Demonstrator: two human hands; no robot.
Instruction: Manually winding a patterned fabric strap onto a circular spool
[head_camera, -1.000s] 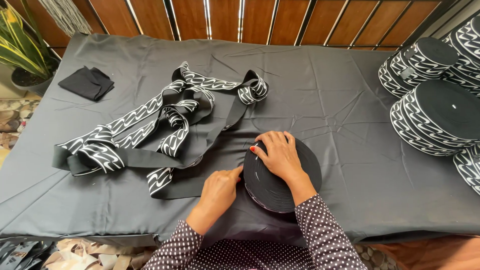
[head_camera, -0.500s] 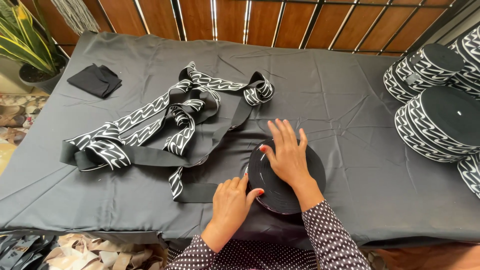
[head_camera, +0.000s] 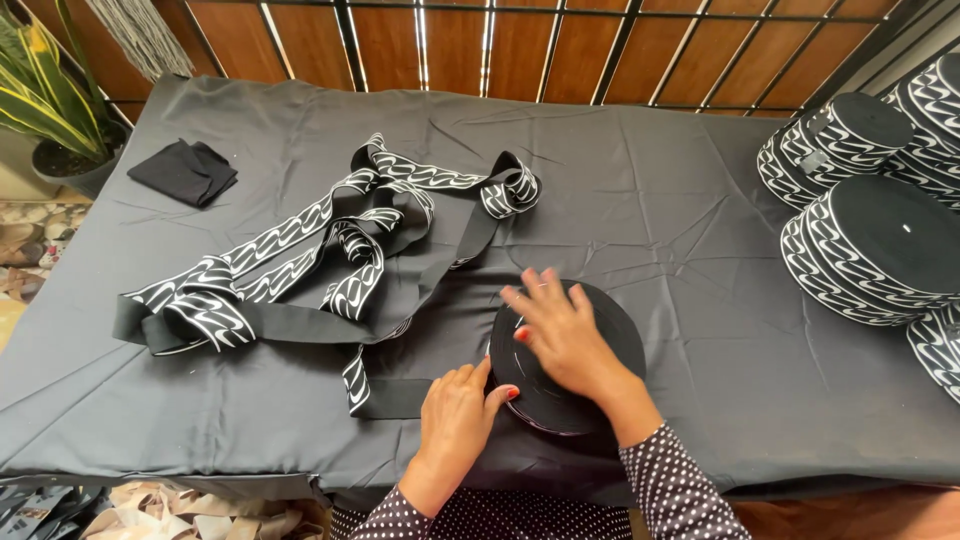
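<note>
A flat black roll of wide band (head_camera: 610, 330) lies near the table's front edge. My right hand (head_camera: 560, 335) rests palm down on top of it, fingers spread. My left hand (head_camera: 458, 408) sits at the roll's left rim, its fingers touching the band where it leaves the roll. From there the loose black-and-white patterned band (head_camera: 300, 260) runs left and lies in loops and folds across the left half of the table.
The table is covered with a dark grey cloth (head_camera: 650, 200). Several finished patterned rolls (head_camera: 880, 240) are stacked at the right edge. A folded black cloth (head_camera: 183, 170) lies at the back left, a potted plant (head_camera: 45, 100) stands beyond the left corner, and a wooden slat wall runs behind.
My right hand has shifted on top of the roll and spread its fingers. My left hand has moved right, up against the roll's rim. The loose band lies much as before.
</note>
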